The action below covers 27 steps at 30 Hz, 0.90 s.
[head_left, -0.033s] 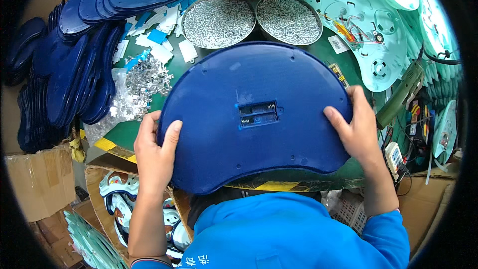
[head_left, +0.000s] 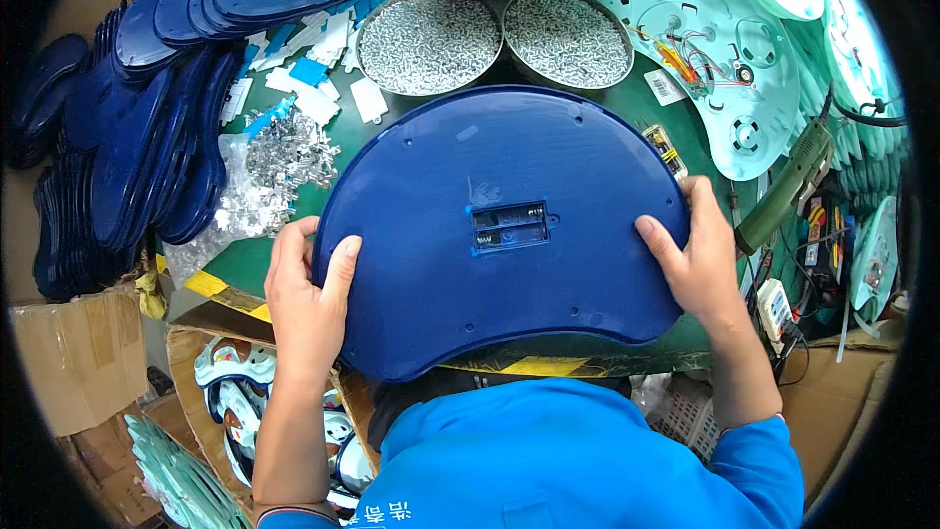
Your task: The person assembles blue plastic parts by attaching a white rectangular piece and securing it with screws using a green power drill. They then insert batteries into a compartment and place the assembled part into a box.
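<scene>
Between my hands is a large dark blue plastic back panel, rounded at the far side and curved inward at the near side. Near its middle sits an uncovered battery compartment with springs and no batteries in it. My left hand grips the panel's left edge, thumb on top and fingers mostly hidden beneath. On the right edge, my right hand holds it the same way. Small screw holes dot the panel's border.
Two round tins of screws stand beyond the panel. Left lie metal battery contacts, white covers and stacked blue panels. Right are a mint-green shell with wires, a green electric screwdriver and a white power box.
The panel's far edge has dropped slightly toward me, and its right side has shifted a little inward. My right hand has moved slightly with it; both hands keep their hold.
</scene>
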### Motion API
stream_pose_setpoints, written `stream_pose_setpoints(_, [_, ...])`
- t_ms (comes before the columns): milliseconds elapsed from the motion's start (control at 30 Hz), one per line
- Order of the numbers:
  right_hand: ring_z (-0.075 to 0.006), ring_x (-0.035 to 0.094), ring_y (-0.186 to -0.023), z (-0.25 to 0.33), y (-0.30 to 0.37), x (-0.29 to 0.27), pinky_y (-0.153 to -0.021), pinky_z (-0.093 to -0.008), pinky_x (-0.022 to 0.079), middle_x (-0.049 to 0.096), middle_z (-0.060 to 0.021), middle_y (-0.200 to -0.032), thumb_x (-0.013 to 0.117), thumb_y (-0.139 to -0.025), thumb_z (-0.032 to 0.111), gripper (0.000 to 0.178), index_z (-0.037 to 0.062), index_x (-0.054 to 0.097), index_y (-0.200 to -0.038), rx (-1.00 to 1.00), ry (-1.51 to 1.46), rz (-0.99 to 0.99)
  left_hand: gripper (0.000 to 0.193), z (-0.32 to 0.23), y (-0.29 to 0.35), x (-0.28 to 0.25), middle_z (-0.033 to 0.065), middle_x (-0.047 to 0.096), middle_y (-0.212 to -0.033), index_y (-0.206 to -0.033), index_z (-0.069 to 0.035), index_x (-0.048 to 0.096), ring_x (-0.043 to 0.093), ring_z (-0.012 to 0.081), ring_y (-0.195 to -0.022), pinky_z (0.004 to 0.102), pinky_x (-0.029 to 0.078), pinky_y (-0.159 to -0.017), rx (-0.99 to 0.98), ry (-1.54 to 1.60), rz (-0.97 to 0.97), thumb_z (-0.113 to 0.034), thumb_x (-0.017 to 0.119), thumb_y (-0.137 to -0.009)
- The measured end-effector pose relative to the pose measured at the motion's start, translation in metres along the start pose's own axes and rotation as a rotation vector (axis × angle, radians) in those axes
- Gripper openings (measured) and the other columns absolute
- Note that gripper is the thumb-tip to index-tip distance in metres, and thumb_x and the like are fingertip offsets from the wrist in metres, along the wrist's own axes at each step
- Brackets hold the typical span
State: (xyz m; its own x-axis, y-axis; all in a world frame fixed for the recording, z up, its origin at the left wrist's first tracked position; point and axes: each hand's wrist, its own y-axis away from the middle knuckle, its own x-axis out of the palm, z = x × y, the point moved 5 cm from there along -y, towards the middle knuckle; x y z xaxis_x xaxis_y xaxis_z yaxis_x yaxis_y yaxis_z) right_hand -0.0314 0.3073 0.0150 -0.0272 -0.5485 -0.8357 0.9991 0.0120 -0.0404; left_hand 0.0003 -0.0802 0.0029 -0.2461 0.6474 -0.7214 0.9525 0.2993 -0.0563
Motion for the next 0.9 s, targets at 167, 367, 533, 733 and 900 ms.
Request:
stream_pose_setpoints(167, [-0.0464,0.067,-0.101,0.001,-0.001,0.012,-0.088,-0.0485,0.052,0.065,-0.0323,-0.108,0.069,-0.092,0.048,0.066,-0.0022,0.046,-0.128,0.077,0.017,0.029,0.039,-0.001,-0.012,0.008,0.0063,0.058,-0.074,-0.097,0.001,0.063,0.051,0.0171,-0.066,0.0333,0.045,-0.063,-0.021,0.042,-0.030,-0.036,0.073,-0.094])
stream_pose_setpoints(367, [-0.0478,0.066,-0.103,-0.018,-0.031,0.019,-0.089,-0.0506,0.052,0.065,-0.0354,-0.109,0.063,-0.093,0.058,0.082,-0.0060,0.039,-0.138,0.042,0.013,0.283,0.045,0.000,-0.051,0.004,0.0146,0.065,-0.071,-0.090,0.004,0.063,0.058,0.0278,-0.065,0.0420,0.049,-0.067,-0.017,-0.289,0.305,-0.040,0.071,-0.095])
stream_pose_setpoints(533, [-0.0445,0.062,-0.112,0.036,-0.074,0.022,-0.096,-0.0487,0.050,0.061,-0.0312,-0.116,0.067,-0.085,0.067,0.088,-0.0086,0.048,-0.127,-0.108,0.276,0.329,0.060,-0.043,-0.065,0.032,0.0251,0.065,-0.110,-0.122,0.006,0.057,0.066,0.0330,-0.107,0.0416,0.050,-0.095,0.214,-0.252,0.153,-0.044,0.070,-0.093])
stream_pose_setpoints(733, [-0.0407,0.065,-0.106,0.050,-0.092,0.046,-0.093,-0.0510,0.048,0.069,-0.0246,-0.107,0.051,-0.098,0.061,0.066,-0.0033,0.059,-0.107,0.047,0.268,0.090,0.045,-0.050,-0.064,0.052,0.0254,0.065,-0.100,-0.100,0.000,0.057,0.065,0.0457,-0.093,0.0542,0.051,-0.081,0.147,-0.444,-0.017,-0.044,0.048,-0.105])
stream_pose_setpoints(900, [-0.0434,0.068,-0.095,0.048,-0.092,0.052,-0.085,-0.0544,0.050,0.071,-0.0263,-0.097,0.044,-0.101,0.061,0.064,-0.0012,0.061,-0.100,-0.036,0.332,0.055,0.049,-0.039,-0.076,0.054,0.0229,0.068,-0.094,-0.092,-0.003,0.062,0.066,0.0453,-0.086,0.0561,0.052,-0.076,0.109,-0.491,0.113,-0.041,0.036,-0.108])
